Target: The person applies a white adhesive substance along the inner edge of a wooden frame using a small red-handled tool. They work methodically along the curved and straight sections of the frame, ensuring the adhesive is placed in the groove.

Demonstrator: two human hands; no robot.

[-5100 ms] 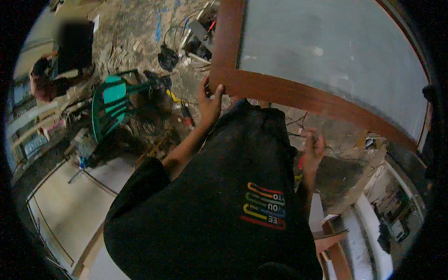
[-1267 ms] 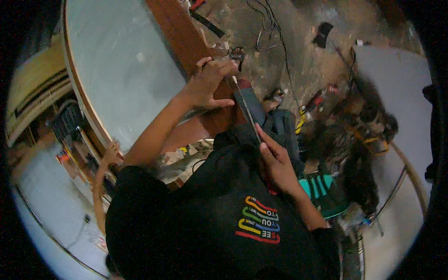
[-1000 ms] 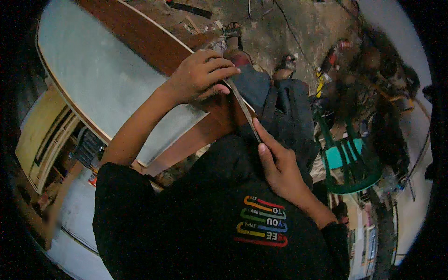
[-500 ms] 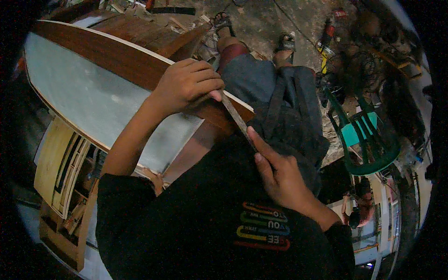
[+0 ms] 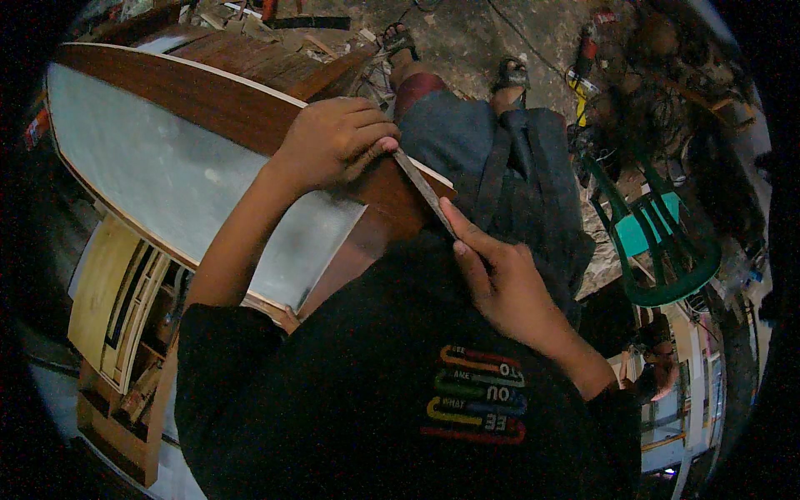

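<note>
A narrow, flat grey-brown file (image 5: 422, 185) runs slantwise between my two hands. My left hand (image 5: 337, 137) is closed round its far end, over the pale edge of a dark brown wooden panel (image 5: 187, 90). The near end is gripped by my right hand (image 5: 504, 279), with the forefinger stretched along it and the thumb beside it. The file crosses the panel's edge close to its right corner; whether it touches the wood I cannot tell. A large grey-white inset (image 5: 158, 150) fills the panel's middle. My left palm hides part of the file.
Another person's fingers (image 5: 286, 318) hold the panel's near edge beside my left sleeve. Wooden frames (image 5: 125, 308) stand at left. A green plastic chair (image 5: 667, 250) is at right, near a power tool (image 5: 586, 62) and cables. Beyond the panel are someone's sandalled feet (image 5: 398, 40) and wood scraps.
Both hands have shifted slightly away from me, still holding the file. The other person's fingers show less beside my left sleeve.
</note>
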